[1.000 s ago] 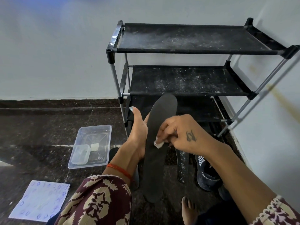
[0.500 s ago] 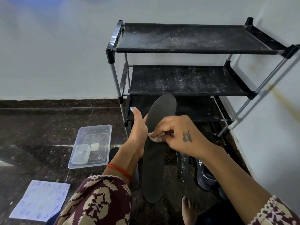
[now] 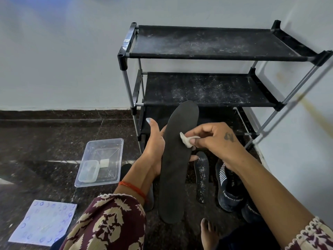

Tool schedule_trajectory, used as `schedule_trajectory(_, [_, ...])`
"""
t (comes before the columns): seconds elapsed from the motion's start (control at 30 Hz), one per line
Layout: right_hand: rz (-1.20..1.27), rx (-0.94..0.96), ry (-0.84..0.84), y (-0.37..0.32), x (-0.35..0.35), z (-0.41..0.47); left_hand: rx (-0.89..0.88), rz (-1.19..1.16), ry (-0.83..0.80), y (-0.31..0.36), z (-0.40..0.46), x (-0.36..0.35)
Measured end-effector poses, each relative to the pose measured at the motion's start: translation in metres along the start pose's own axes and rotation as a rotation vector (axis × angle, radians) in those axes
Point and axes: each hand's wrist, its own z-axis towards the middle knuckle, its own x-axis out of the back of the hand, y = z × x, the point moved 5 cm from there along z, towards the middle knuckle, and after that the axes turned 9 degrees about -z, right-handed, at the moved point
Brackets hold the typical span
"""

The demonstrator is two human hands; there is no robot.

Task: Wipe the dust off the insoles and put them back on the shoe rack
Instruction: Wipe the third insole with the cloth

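The dusty shoe rack (image 3: 207, 87) fills the upper right. At center, your left hand (image 3: 153, 150) grips the insole (image 3: 177, 159) upright; your right hand (image 3: 214, 139) pinches a wipe (image 3: 185, 142) against it. You're mid-wipe; next, probably stroke downward.

Soft, even daylight fills the scene, brighter on the pale wall (image 3: 54, 51) and dimmer under the shoe rack (image 3: 207, 56). A faint bluish cast tints the far left corner. The rack throws soft diagonal shadows on the right wall. The glossy dark floor (image 3: 36, 141) shows pale reflections on the left. Wide-angle distortion bends the rack's posts and edges. Focus is sharp throughout.
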Motion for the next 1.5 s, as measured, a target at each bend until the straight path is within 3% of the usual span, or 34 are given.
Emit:
schedule_trajectory(0.1, [0.184,-0.116,-0.026,0.006,-0.011,0.002,0.027,-0.008,-0.058,-0.002,0.0,-0.002])
schedule_trajectory(0.27, [0.286,-0.102,0.225,0.01,0.007,0.014,0.088,0.066,-0.153,-0.008,-0.004,-0.009])
schedule_trajectory(0.43, [-0.133,0.018,0.301,0.011,-0.005,0.019,0.1,0.128,-0.136,-0.014,-0.007,-0.011])
schedule_trajectory(0.57, [-0.249,0.18,0.369,-0.005,-0.014,0.015,0.095,0.13,-0.097,-0.014,-0.003,-0.006])
schedule_trajectory(0.7, [-0.245,0.393,0.23,-0.022,-0.023,0.005,0.035,0.199,-0.061,-0.009,-0.002,-0.003])
schedule_trajectory(0.8, [-0.211,0.425,-0.037,-0.025,-0.025,0.001,-0.042,0.202,-0.023,-0.001,0.0,-0.002])
schedule_trajectory(0.87, [-0.296,0.451,-0.073,-0.022,-0.02,0.002,-0.104,0.201,-0.008,0.001,0.001,-0.002])
schedule_trajectory(0.97, [-0.455,0.459,0.097,-0.012,-0.01,0.008,-0.125,0.213,-0.001,0.0,0.003,-0.003])
schedule_trajectory(1.1, [-0.48,0.418,0.435,-0.009,0.001,0.011,-0.115,0.258,0.033,-0.003,0.003,-0.004])
schedule_trajectory(1.17, [-0.432,0.405,0.477,-0.013,-0.004,0.012,-0.144,0.346,0.058,-0.001,0.004,-0.001])
schedule_trajectory(1.27, [-0.327,0.438,0.357,-0.019,-0.016,0.011,-0.182,0.429,0.1,0.003,0.005,0.006])
schedule_trajectory(1.43, [-0.261,0.513,-0.069,-0.024,-0.023,0.0,-0.221,0.46,0.139,0.011,0.004,0.011])
schedule_trajectory(1.5, [-0.324,0.505,-0.072,-0.018,-0.018,0.003,-0.248,0.493,0.119,0.011,0.002,0.008])
